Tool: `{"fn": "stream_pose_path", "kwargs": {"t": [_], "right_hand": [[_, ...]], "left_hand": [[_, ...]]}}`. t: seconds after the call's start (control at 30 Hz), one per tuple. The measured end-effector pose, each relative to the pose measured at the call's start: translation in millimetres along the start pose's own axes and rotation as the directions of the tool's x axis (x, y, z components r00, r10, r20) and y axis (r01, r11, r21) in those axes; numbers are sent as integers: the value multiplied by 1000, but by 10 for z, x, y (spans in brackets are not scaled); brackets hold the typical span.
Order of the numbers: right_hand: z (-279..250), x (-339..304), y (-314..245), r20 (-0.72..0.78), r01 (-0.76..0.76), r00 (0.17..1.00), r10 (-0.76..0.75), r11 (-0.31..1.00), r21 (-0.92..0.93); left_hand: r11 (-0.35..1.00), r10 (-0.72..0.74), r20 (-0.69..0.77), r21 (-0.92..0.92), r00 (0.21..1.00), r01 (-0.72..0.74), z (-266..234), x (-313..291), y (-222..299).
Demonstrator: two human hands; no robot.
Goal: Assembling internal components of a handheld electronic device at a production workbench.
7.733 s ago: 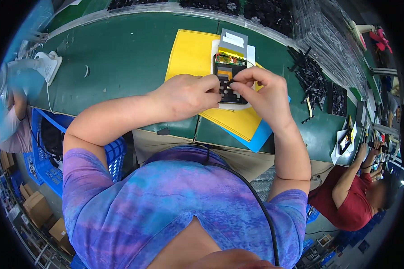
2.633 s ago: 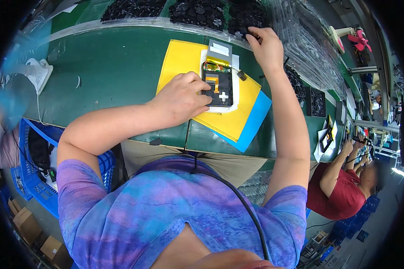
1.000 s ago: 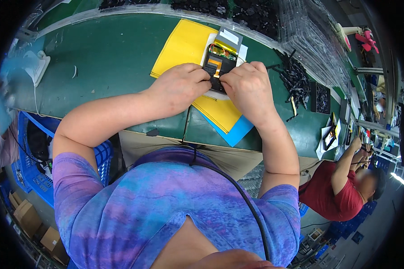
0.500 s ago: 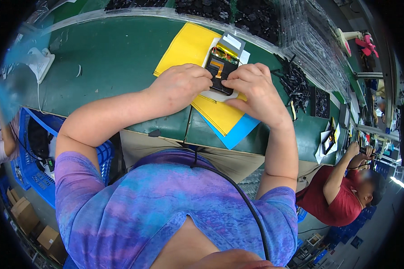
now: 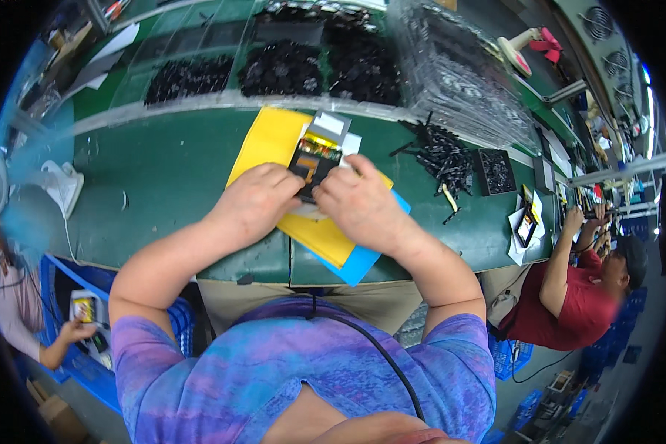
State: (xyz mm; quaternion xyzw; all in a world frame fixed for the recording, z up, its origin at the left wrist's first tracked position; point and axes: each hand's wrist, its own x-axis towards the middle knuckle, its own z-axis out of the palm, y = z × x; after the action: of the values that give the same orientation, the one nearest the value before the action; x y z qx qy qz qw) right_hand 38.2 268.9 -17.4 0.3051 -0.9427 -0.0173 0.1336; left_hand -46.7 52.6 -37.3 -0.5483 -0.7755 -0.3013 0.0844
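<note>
A small black electronic device housing (image 5: 310, 166) lies on a yellow sheet stack (image 5: 260, 142). An orange flat flex cable runs across it, and a grey flap (image 5: 328, 124) with a white label is folded out at its far end, beside green circuitry and yellow film. My left hand (image 5: 260, 195) has its fingers closed on the housing's left edge. On the opposite edge, my right hand (image 5: 360, 205) presses bent fingers on the near right part, its index finger raised. The fingertips partly hide the housing's near end. A blue sheet (image 5: 357, 269) sticks out beneath the yellow one.
Black strips (image 5: 442, 157) lie heaped at the right, beside a black box (image 5: 496, 172) of small parts. Trays of black parts (image 5: 281, 70) line the far side. Stacked clear plastic trays (image 5: 459, 78) stand behind. Co-workers sit left and right; a blue basket (image 5: 111, 377) is at lower left.
The view has tilted up, showing more of the far trays. My right index finger has lifted and straightened. At the left, a co-worker's hand with a small device has come into sight over the basket.
</note>
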Motion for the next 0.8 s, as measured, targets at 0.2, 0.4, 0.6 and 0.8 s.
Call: {"fn": "stream_pose_path", "kwargs": {"t": [0.2, 0.4, 0.6, 0.8], "right_hand": [[66, 38, -169, -42, 72, 996, -78, 989, -126], [-242, 37, 140, -101, -131, 982, 160, 961, 243], [-736, 32, 2355, -371, -640, 676, 637, 757, 134], [-439, -603, 4698, -145, -961, 250, 957, 227, -159]], "left_hand": [[948, 135, 125, 271, 983, -165, 27, -60, -7], [954, 107, 249, 246, 963, -169, 3, -10, -60], [963, 99, 232, 222, 968, -151, -58, -1, -30], [992, 52, 210, 102, 976, -75, -72, 44, -33]]}}
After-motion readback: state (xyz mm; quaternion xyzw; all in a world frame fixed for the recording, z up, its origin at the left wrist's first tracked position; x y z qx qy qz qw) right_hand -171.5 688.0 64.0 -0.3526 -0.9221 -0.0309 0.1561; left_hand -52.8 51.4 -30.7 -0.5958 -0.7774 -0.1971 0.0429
